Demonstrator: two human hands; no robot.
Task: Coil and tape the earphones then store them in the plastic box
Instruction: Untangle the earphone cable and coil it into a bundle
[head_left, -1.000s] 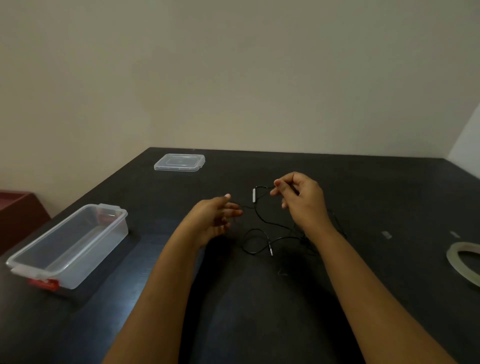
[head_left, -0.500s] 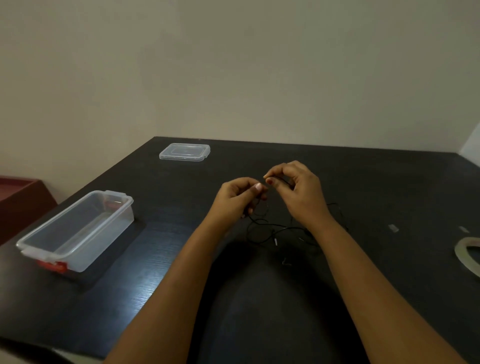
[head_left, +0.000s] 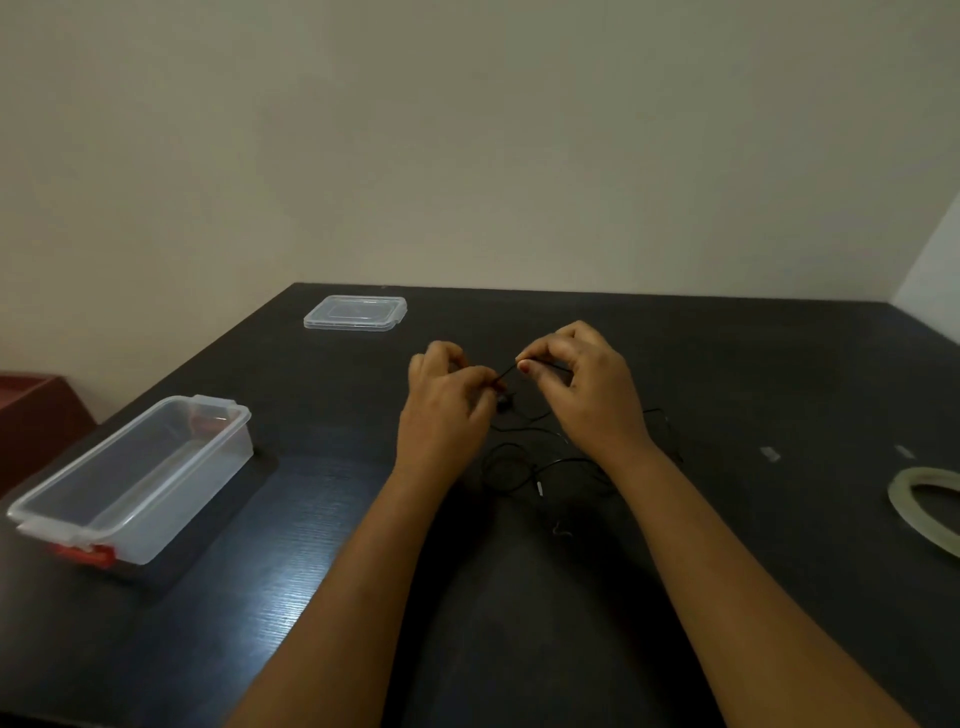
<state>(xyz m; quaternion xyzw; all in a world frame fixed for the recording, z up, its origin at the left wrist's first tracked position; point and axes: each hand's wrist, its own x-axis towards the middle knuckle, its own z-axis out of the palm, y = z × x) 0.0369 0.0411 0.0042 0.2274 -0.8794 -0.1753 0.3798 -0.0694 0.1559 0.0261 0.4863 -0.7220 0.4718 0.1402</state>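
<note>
Black earphones (head_left: 519, 470) lie in loose loops on the dark table (head_left: 727, 374) between my wrists. My left hand (head_left: 447, 410) and my right hand (head_left: 587, 389) each pinch the cord, a short stretch of it held taut between their fingertips just above the table. The rest of the wire trails down under my right hand. A clear plastic box (head_left: 135, 478) with red clips stands open at the left. Its clear lid (head_left: 356, 313) lies flat farther back. A roll of tape (head_left: 930, 504) lies at the right edge.
Two small pieces of tape (head_left: 770, 453) sit on the table right of my right arm. A dark red piece of furniture (head_left: 31, 415) stands beyond the table's left edge. A pale wall runs along the back.
My left hand has closed from open fingers onto the cord. Both hands came together, then drew slightly apart, stretching a short piece of wire between them.
</note>
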